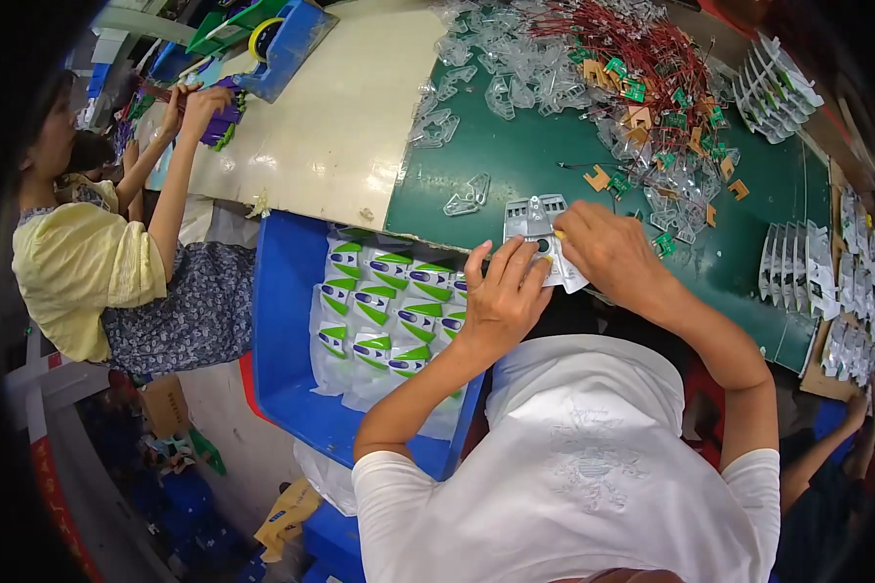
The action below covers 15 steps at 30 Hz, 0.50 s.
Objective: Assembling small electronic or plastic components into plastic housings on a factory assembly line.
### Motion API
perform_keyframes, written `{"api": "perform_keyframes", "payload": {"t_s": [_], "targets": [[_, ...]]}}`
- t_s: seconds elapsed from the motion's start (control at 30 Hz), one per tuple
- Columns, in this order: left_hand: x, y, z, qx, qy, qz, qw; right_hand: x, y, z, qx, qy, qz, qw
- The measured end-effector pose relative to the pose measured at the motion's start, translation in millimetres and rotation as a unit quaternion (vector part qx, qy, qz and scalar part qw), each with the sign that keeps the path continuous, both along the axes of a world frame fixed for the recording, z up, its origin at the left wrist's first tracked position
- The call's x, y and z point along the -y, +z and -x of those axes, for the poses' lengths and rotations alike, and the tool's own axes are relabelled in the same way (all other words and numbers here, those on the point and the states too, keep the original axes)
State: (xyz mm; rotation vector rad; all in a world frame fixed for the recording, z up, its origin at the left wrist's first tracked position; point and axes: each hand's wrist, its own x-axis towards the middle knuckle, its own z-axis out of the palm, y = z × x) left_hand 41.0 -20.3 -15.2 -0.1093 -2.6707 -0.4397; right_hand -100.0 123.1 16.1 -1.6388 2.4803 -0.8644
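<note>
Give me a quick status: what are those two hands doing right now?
Left hand and right hand both grip a clear plastic shell at the green table edge. Nothing blocking them.

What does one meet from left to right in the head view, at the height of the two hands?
Person in yellow top → blue bin → green-and-white packets → left hand → clear plastic tray → right hand → stacked clear trays.
</note>
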Motion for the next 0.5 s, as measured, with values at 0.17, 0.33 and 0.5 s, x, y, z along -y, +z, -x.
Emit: {"api": "perform_keyframes", "payload": {"t_s": [0.17,0.33,0.5], "targets": [[34,17,11,0.011,-0.092,-0.164,0.982,5,-3,-1,-0.067,0.036,-0.083,0.994],[79,20,33,-0.027,0.057,-0.082,0.995,-1,-2,2,-0.026,0.058,-0.041,0.997],[83,18,32,0.023,0.039,-0.123,0.991,3,3,-5,-0.024,0.028,-0.088,0.995]]}}
